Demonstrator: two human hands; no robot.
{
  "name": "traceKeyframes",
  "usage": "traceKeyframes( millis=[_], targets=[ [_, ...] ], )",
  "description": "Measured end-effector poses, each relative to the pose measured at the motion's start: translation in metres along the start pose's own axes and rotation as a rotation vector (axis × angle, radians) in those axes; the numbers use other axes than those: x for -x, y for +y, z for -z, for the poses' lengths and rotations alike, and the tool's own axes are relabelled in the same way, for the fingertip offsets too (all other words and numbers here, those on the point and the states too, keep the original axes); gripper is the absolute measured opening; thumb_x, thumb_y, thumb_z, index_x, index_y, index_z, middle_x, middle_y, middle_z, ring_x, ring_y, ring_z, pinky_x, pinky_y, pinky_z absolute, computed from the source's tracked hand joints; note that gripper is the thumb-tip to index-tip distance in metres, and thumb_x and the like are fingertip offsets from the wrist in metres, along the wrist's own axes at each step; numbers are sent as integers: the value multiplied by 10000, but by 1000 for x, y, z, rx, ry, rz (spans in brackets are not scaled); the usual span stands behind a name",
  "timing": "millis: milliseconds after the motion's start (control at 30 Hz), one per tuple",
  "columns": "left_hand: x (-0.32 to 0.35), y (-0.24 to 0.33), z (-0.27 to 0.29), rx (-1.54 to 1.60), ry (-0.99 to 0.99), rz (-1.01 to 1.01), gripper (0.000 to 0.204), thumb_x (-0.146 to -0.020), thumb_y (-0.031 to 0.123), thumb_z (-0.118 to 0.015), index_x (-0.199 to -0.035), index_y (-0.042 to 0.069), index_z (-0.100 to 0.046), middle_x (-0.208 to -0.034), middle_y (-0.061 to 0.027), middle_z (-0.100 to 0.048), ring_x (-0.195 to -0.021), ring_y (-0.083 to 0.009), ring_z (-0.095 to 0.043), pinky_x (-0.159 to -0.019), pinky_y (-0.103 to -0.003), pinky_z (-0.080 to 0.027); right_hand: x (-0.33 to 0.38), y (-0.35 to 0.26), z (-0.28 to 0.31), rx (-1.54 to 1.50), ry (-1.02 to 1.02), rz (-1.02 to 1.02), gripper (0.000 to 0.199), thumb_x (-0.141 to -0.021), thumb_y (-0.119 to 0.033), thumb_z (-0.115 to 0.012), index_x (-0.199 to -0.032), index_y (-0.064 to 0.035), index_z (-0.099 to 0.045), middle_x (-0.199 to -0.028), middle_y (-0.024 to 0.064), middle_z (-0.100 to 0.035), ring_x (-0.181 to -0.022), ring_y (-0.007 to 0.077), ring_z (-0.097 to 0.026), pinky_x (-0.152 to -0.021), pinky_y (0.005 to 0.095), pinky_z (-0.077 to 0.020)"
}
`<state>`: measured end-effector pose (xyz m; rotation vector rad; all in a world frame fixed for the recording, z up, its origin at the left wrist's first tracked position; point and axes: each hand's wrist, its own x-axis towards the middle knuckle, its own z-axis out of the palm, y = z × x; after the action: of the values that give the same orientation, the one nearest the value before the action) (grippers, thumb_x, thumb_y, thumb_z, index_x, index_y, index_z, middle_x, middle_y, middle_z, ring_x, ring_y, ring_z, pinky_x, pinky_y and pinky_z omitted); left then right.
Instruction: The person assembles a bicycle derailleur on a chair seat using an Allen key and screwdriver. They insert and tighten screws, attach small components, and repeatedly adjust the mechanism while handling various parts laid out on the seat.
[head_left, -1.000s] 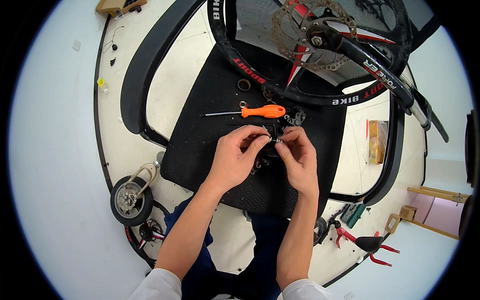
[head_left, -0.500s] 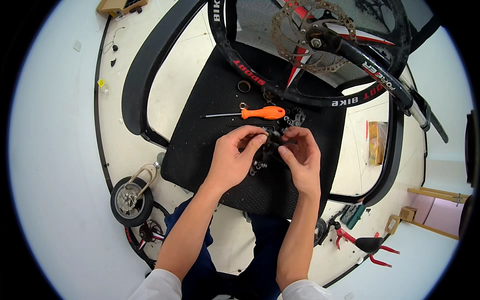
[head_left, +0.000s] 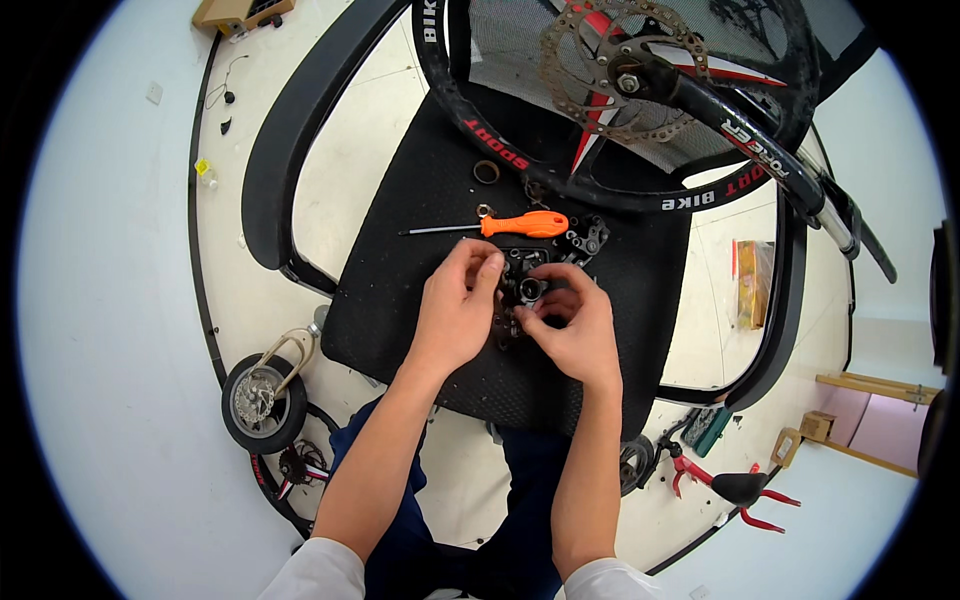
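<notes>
Over the black chair seat (head_left: 390,300) both my hands work close together. My right hand (head_left: 572,320) grips a small black metal part with a round hollow (head_left: 530,290) between thumb and fingers, its opening facing up. Just left of it, my left hand (head_left: 458,305) is closed in a pinch; whatever its fingertips hold is hidden. Several small dark metal parts lie under and beside the hands, among them a jointed metal piece (head_left: 592,238). Beyond the fingers lies a screwdriver with an orange handle (head_left: 525,225), its shaft pointing left. A small nut (head_left: 484,211) and a dark ring (head_left: 486,172) rest behind it.
A bicycle wheel with a brake disc (head_left: 625,70) and a black fork leg (head_left: 745,135) lean over the seat's far side. Armrests (head_left: 275,190) flank the seat. On the floor are a small wheel (head_left: 263,403), a red frame part (head_left: 690,470) and a bagged yellow package (head_left: 755,285).
My right hand has moved left, and the black part now shows its round opening upward. My left hand's fingertips have drawn left, away from the part.
</notes>
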<state>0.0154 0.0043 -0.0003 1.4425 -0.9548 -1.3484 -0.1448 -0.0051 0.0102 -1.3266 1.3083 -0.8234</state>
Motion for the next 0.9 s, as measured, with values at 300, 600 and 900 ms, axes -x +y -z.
traceKeyframes(
  millis=[300, 600, 900],
  targets=[
    [5, -1, -3, 8, -271, 93, 184, -956, 85, -589, -1059, -67, -577, -858, -89, -649, -725, -133, -658, -666, -254, -549, -4, 0, 6, -261, 136, 84, 353, -813, 80, -692, -1137, 52, -554, -951, 91, -642, -771, 90, -643, -662, 200, -525],
    [2, 12, -4, 220, -155, 58, 152, -952, 57, -581, -1065, -43, -584, -844, -87, -660, -740, -136, -669, -670, -251, -555, -2, 3, 5, -86, 15, -164, 327, -1008, -266, -526, -820, -4, -575, -612, 9, -540, -545, 67, -507, -510, 221, -410],
    [2, 9, -6, 115, -182, 102, 188, -974, 127, -569, -1048, -42, -605, -792, -97, -685, -687, -124, -661, -623, -230, -529, -3, 5, 4, 305, 133, 147, 259, -1000, -207, -507, -890, 23, -552, -696, 136, -551, -588, 215, -530, -572, 335, -426]
  ],
)
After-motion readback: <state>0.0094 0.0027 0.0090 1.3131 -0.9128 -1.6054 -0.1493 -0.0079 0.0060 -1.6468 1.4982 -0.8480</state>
